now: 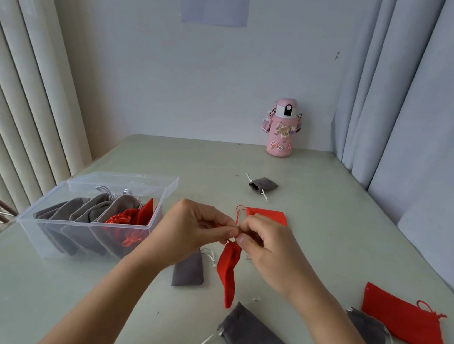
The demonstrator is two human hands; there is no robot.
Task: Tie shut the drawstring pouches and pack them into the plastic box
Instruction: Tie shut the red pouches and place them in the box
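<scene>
nearest me the near grey pouch [251, 341] lies flat on the worktop [55, 308], its pale cord trailing loose. off to my right, the right grey pouch [369, 332] touches the big red pouch [406, 322], whose tasselled cord runs toward the edge. these look untied to me, though the necks are too small to be sure.

just past them is the hanging red pouch [228, 271] — it droops from its neck to a point, and i can't tell whether the tip touches the worktop. the third grey pouch [188, 271] lies beside it, below my left wrist. my left grip [197, 229] and my right grip [265, 244] meet at that neck, each clamped thumb to forefinger on the thin red drawstring. the knot is hidden between the fingers, so i can't say how far it is formed.

i judge the pouch almost weightless and soft, a velvety cloth that folds wherever it is pushed, so the body gives no purchase for tying. the cord is the place to hold, close to the gathered neck — it looks thin and slick, likely to slip unless drawn snug.

to my left the plastic box [81, 223] stands open, lid back, with grey and red pouches filed inside. beyond my hands lies the flat red pouch [267, 215], then the far grey pouch [263, 184], and a pink bottle [283, 127] at the wall.
</scene>
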